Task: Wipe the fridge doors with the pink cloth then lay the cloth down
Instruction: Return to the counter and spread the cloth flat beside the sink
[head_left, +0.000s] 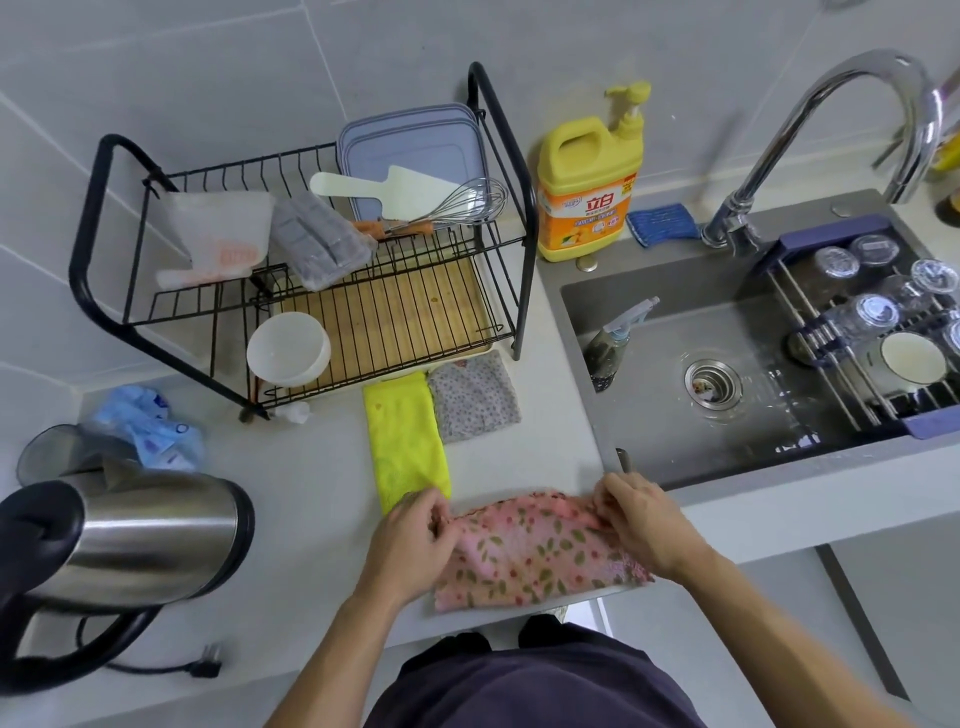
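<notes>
The pink cloth (535, 556) lies at 6 o'clock on the table (311, 493), right at its front edge. The left hand (410, 540) pinches the cloth's far edge at its 9 o'clock end and the right hand (644, 525) pinches the 3 o'clock end, both palms down with fingers curled into the fabric. The forearms come in from 7 and 5 o'clock. No fridge shows, so this is probably the laying-down. Draw the far edge taut and flat, short of the yellow cloth (405, 441) at 11 o'clock, then let go.

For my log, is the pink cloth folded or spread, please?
Spread: pink cloth lies open on the counter, left hand and right hand pinching its corners.
</notes>
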